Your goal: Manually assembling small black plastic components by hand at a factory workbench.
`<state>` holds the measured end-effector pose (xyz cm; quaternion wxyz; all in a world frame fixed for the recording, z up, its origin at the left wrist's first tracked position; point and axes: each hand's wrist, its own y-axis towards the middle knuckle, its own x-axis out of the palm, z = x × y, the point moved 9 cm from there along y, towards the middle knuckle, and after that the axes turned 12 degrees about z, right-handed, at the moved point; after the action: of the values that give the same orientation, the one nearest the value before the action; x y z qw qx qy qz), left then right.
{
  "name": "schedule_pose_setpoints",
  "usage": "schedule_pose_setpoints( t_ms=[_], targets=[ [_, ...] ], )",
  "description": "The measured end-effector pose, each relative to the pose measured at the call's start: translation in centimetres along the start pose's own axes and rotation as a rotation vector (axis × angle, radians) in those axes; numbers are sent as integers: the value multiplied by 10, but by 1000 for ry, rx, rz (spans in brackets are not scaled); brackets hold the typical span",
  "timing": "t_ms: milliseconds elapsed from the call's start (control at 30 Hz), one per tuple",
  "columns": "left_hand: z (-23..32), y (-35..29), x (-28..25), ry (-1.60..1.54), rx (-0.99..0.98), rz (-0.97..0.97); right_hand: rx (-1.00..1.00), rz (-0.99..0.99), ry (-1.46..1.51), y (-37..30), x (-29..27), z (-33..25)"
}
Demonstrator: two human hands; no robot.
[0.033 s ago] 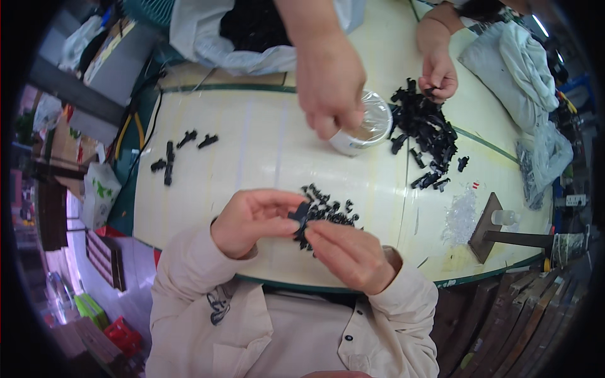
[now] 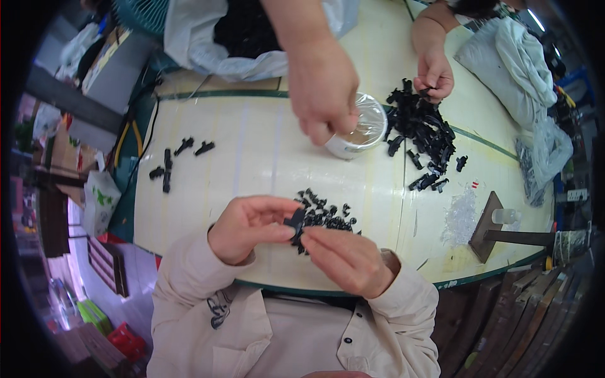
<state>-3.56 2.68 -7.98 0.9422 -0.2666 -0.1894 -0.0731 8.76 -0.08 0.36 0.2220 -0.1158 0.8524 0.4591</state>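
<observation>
My left hand [image 2: 242,228] pinches a small black plastic part [image 2: 294,218] between thumb and fingers, above the near part of the table. My right hand [image 2: 353,259] is closed in a pinch, its fingertips against or right beside the part's lower right side. Whatever those fingertips hold is hidden. Just behind both hands lies a pile of small black pieces [image 2: 331,217], partly covered by them. At the left of the table, several longer black parts [image 2: 167,170] lie loose.
Across the table a co-worker's hand [image 2: 324,94] reaches over a white tub [image 2: 359,148] wrapped in clear film; their other hand [image 2: 435,75] holds a black piece above a heap of black parts [image 2: 428,129]. A white bag [image 2: 195,53] stands far left, a metal stand [image 2: 488,227] right.
The whole view has shifted slightly. My two hands keep nearly the same pose around the black plastic part, and I see nothing taken up or let go.
</observation>
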Motion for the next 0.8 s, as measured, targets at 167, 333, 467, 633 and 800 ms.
schedule_pose_setpoints(
  t_ms=[167, 333, 467, 633, 800],
  targets=[
    [-4, -3, -5, -60, 2, 6, -43, 32, -22, 2, -5, -6],
    [-8, -1, -6, -53, -20, -6, -61, 44, -78, -3, -9, -8],
    [-10, 0, -5, -60, -42, -9, -42, 59, -99, -2, -13, -6],
    [-11, 1, -2, -80, -82, -41, -26, 50, -114, -1, -12, -3],
    [-14, 0, -3, -51, -102, -9, -27, 44, -132, -1, -7, 0]
  ],
)
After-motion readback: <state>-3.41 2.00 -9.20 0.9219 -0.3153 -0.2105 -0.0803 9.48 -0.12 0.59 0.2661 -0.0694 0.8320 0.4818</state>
